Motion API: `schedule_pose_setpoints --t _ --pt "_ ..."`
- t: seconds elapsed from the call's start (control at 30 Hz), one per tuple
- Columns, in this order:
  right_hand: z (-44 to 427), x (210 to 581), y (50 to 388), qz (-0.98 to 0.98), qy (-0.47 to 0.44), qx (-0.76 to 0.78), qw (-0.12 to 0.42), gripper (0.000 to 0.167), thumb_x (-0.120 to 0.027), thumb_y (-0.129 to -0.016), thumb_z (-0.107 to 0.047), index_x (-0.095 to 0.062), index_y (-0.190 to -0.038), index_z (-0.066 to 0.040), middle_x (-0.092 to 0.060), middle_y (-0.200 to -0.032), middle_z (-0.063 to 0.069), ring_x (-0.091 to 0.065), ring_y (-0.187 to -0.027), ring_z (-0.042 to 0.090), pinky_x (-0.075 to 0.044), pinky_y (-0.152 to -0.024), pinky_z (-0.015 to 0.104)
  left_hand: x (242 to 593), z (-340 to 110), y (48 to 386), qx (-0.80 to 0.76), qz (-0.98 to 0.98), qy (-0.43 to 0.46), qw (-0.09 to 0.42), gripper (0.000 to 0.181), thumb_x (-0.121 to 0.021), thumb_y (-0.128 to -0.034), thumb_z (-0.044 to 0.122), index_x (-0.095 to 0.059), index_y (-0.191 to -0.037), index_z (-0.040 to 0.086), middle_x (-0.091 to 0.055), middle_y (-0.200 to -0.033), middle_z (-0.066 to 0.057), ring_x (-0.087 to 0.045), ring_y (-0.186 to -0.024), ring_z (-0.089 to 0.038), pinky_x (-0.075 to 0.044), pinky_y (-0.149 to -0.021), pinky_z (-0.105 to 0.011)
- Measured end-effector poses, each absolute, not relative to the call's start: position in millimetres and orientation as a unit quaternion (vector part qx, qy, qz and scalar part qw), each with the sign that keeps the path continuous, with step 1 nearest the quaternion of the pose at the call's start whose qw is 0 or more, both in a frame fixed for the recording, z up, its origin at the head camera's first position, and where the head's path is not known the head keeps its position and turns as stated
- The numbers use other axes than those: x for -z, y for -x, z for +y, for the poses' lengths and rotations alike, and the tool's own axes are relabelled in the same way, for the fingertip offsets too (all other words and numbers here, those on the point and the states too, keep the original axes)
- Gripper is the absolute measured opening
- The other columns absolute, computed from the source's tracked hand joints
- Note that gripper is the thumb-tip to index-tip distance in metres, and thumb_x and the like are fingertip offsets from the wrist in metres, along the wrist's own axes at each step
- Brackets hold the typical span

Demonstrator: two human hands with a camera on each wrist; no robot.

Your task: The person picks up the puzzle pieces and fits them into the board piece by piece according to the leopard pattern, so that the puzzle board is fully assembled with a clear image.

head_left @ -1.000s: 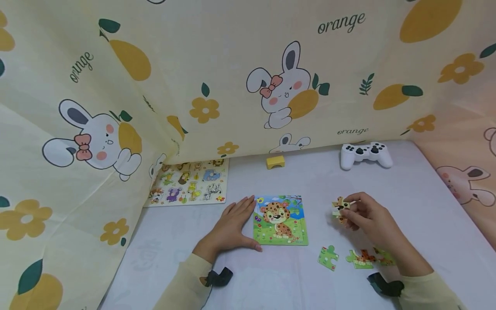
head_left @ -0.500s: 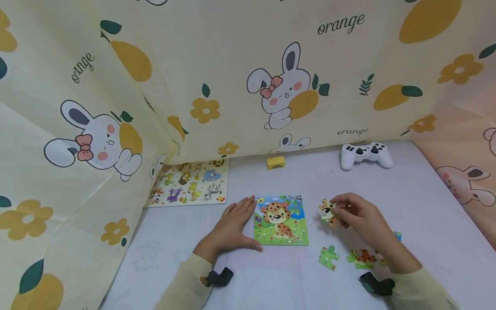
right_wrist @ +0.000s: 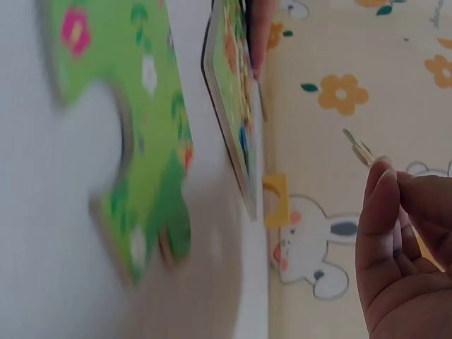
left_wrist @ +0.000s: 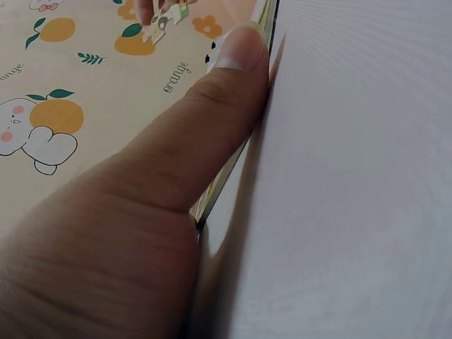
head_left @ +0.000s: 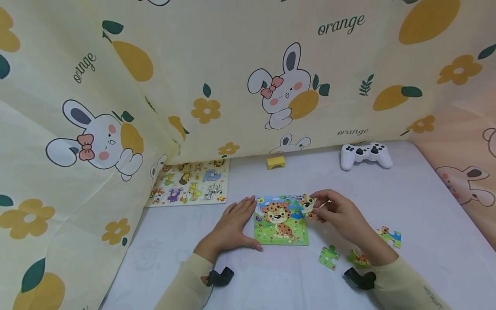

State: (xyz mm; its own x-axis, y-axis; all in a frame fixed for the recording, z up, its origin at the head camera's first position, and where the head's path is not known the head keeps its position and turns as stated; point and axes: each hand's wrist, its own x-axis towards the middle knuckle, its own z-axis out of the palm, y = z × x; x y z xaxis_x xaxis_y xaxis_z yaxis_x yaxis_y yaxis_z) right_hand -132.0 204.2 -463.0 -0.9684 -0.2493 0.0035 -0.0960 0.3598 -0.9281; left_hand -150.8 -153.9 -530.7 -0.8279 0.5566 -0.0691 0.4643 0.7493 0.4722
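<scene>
"Leftward has the right hand (head_left: 338,209) been brought since the earlier head frames, has it not?"

"Yes — the leopard piece (head_left: 308,206), pinched between its thumb and fingers, has been carried from well right of the picture board (head_left: 281,224) to that board's upper right corner. Just right of the right wrist, a blue-edged piece (head_left: 390,237) has been uncovered."

"And how is the left hand (head_left: 231,226) placed in the head view?"

"It is laid along the board's left side, fingers straight, nothing gripped. On the near side of the pinching fingers a green piece (head_left: 329,257) is seen, with a spotted piece (head_left: 359,258) partly covered by the right wrist. Beyond those fingers a yellow block (head_left: 276,162) and a white controller (head_left: 366,155) are set; beyond the left fingertips, an animal board (head_left: 193,183)."

"What is shown from the left wrist?"

"The thumb is stretched out along the board's edge; past its tip the leopard piece is seen in the other hand's fingers. Whether the board is pressed cannot be told."

"And from the right wrist?"

"Thumb and forefinger are drawn together — the held piece is shown nearly edge-on beyond their tips. Whether the board is touched by it cannot be told."
</scene>
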Motion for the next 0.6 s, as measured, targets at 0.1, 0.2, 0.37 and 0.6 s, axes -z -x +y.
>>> schedule_pose_setpoints --t 0.1,0.2,0.37,0.6 --pt "194.0 467.2 134.1 0.815 0.106 0.564 0.077 0.035 -0.067 -0.106 0.004 -0.063 -0.140 0.000 -0.065 -0.108 0.014 -0.071 -0.087 0.025 -0.066 -0.075 0.041 531.2 -153.9 151.0 -0.223 0.930 -0.274 0.104 0.144 -0.082 -0.0694 0.088 -0.018 -0.176 0.014 -0.007 -0.182 0.004 -0.001 -0.165 -0.015 0.000 -0.132 -0.047" --pt "182.1 471.4 135.2 0.809 0.107 0.571 0.089 0.033 -0.066 -0.106 0.004 -0.064 -0.139 0.001 -0.065 -0.108 0.014 -0.071 -0.087 0.026 -0.066 -0.075 0.041 530.9 -154.0 150.7 -0.222 0.930 -0.273 0.104 0.145 -0.082 -0.0693 0.087 -0.018 -0.176 0.014 -0.007 -0.182 0.004 -0.001 -0.165 -0.015 -0.001 -0.132 -0.047" --pt "162.7 477.9 136.6 0.796 0.097 0.585 0.119 0.034 -0.066 -0.105 0.006 -0.064 -0.138 0.003 -0.064 -0.107 0.013 -0.071 -0.088 0.026 -0.066 -0.074 0.038 532.1 -154.5 151.2 -0.216 0.931 -0.274 0.102 0.145 -0.082 -0.0694 0.088 -0.017 -0.176 0.014 -0.006 -0.182 0.004 -0.001 -0.166 -0.017 -0.001 -0.132 -0.048" --pt "146.0 489.9 139.4 0.768 0.069 0.614 0.168 0.032 -0.065 -0.106 0.005 -0.062 -0.139 0.007 -0.065 -0.105 0.016 -0.073 -0.086 0.027 -0.066 -0.074 0.037 533.1 -154.4 152.3 -0.207 0.934 -0.272 0.107 0.145 -0.078 -0.0697 0.092 -0.015 -0.176 0.016 -0.003 -0.182 0.007 0.001 -0.165 -0.014 0.000 -0.132 -0.046"
